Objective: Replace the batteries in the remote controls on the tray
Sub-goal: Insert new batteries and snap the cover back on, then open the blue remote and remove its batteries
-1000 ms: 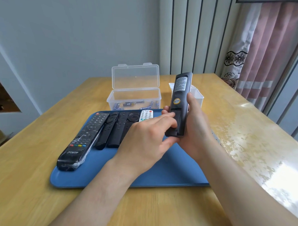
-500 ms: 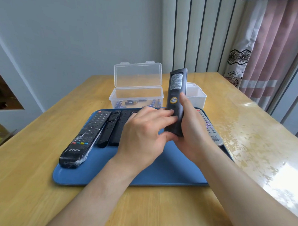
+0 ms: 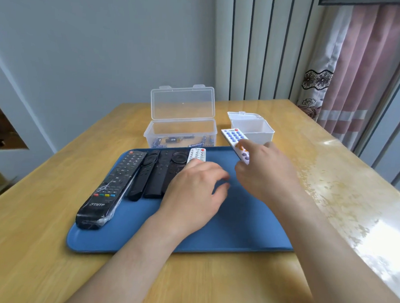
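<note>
A blue tray point(image 3: 237, 220) lies on the wooden table. Along its left side lie a large plastic-wrapped black remote point(image 3: 111, 186), three slimmer black remotes point(image 3: 152, 177) and a small white remote point(image 3: 196, 154). My right hand point(image 3: 266, 174) grips the near end of a white remote with blue buttons point(image 3: 234, 137), lifted and tilted over the tray's far right corner, index finger on its face. My left hand point(image 3: 193, 192) hovers over the tray's middle with loosely bent fingers and holds nothing I can see. It partly covers the black remotes' near ends.
A clear plastic box point(image 3: 181, 130) with its lid up holds several batteries point(image 3: 172, 140) just behind the tray. A small white open box point(image 3: 252, 130) stands to its right. Curtains and a window are at the far right.
The black remote that both hands held upright is gone from them. My right hand now grips the white remote with blue buttons, and my left hand has dropped toward the tray.
</note>
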The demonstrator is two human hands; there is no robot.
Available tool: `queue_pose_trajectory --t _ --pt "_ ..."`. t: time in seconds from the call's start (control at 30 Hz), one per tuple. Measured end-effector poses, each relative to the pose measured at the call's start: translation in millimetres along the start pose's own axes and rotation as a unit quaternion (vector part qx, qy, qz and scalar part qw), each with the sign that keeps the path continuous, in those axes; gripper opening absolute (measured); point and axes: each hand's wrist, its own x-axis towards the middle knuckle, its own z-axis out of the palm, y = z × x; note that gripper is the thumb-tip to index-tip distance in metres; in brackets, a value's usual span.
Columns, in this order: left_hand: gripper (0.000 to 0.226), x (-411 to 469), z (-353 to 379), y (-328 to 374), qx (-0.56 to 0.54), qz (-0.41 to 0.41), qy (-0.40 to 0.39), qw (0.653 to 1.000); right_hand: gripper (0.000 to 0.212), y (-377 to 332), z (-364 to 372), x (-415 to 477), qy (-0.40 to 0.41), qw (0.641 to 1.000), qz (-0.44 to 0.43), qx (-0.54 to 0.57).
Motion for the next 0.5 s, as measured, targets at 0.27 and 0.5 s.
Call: queue_pose_trajectory --t 0.27,0.5 --pt "0.031 1 7 9 0.024 0.003 -0.056 0.998 0.029 5 15 4 -0.049 0.998 0.034 -0.033" --pt "0.047 17 14 32 -0.003 -0.012 -0.16 0.987 0.018 25 6 16 -0.057 0.998 0.029 0.009"
